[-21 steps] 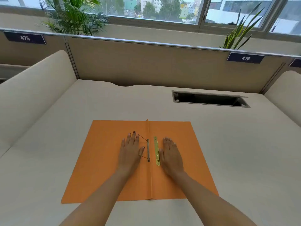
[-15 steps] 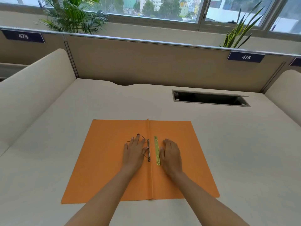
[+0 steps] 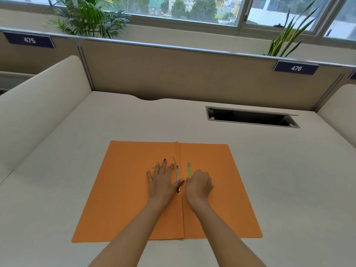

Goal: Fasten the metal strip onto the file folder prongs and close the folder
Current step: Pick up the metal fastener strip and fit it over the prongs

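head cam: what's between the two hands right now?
In the head view, the folder's centre fold and the silver fastener bar lie between left hand and right hand; the left thumb crosses the bar.

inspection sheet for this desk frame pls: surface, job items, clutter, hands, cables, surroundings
Surface: beige desk, with an open rectangular cutout at the back right.
Job's things: orange folder lies open and flat; metal strip rests loose just right of the spine; fastener bar on the spine, one thin prong sticking up.
Clutter: nothing seen.
Hands: left hand flat on the left flap, thumb at the fastener bar; right hand curled over the strip's near end, grasp cannot be told.
Cables: nothing seen.
Surroundings: partition panels, number tags 475 and 476, plants, windows.
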